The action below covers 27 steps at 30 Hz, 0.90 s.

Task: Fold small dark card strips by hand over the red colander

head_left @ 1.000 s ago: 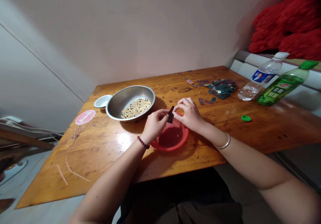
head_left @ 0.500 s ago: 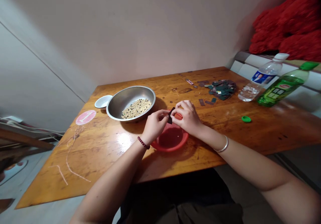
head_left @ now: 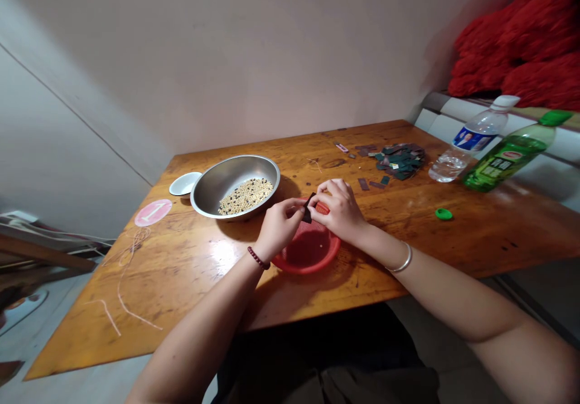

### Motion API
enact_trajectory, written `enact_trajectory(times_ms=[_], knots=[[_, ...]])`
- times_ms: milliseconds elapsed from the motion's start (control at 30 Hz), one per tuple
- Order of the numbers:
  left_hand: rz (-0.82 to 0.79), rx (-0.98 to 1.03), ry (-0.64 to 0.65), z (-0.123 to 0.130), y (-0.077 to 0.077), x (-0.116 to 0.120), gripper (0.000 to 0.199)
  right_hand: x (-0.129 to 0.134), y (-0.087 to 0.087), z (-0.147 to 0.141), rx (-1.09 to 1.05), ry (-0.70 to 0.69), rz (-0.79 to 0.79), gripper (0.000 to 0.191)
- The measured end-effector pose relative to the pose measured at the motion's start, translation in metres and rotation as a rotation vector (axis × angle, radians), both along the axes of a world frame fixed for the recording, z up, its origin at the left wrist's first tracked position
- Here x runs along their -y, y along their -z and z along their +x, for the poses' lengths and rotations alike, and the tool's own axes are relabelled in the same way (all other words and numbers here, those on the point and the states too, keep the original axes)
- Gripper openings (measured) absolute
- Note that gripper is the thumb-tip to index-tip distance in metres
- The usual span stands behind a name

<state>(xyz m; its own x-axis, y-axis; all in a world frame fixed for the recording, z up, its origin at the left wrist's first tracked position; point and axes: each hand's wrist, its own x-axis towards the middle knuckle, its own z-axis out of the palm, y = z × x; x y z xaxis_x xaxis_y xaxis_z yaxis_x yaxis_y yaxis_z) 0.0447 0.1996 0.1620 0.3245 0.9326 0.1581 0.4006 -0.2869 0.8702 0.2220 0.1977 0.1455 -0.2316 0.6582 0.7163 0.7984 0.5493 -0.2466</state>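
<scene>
Between both hands is a small dark flat strip [head_left: 307,215], its material not clear. My left hand [head_left: 280,224] pinches its left side between thumb and fingers. From the right, my right hand [head_left: 339,209] pinches the same strip with its fingers curled. Both hands are above a red plastic basket [head_left: 334,255], partly hiding its far rim; a tiny pale speck shows inside it. Behind my left hand stands a wide steel bowl [head_left: 203,185] of pale beans [head_left: 247,196] mixed with some dark ones.
A white bowl [head_left: 183,183], a pink disc [head_left: 153,212] marked 1 and loose string [head_left: 120,289] lie left on the wooden table [head_left: 190,307]. At right are a pile of dark strips [head_left: 402,161], a green cap [head_left: 443,214], a clear bottle [head_left: 466,141] and a green bottle [head_left: 507,156].
The view has shifted very slightly. Both hands keep the same pinch on the dark strip over the basket, with hardly any visible movement.
</scene>
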Motion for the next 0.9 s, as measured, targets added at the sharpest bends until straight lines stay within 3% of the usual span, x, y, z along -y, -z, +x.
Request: enact_trajectory(times_ms=[100, 300, 900], knots=[[-0.003, -0.010, 0.009, 0.0004, -0.0016, 0.0009, 0.027, -0.0025, -0.0002, 0.0023, -0.032, 0.050, 0.018, 0.008], [0.008, -0.022, 0.021, 0.0002, -0.0014, 0.0017, 0.031, -0.0005, 0.0007, 0.0005, 0.021, -0.024, 0.013, 0.005], [0.026, -0.026, -0.010, 0.0006, -0.0008, 0.0018, 0.029, -0.0008, -0.0016, 0.0019, -0.016, 0.026, -0.018, 0.008]])
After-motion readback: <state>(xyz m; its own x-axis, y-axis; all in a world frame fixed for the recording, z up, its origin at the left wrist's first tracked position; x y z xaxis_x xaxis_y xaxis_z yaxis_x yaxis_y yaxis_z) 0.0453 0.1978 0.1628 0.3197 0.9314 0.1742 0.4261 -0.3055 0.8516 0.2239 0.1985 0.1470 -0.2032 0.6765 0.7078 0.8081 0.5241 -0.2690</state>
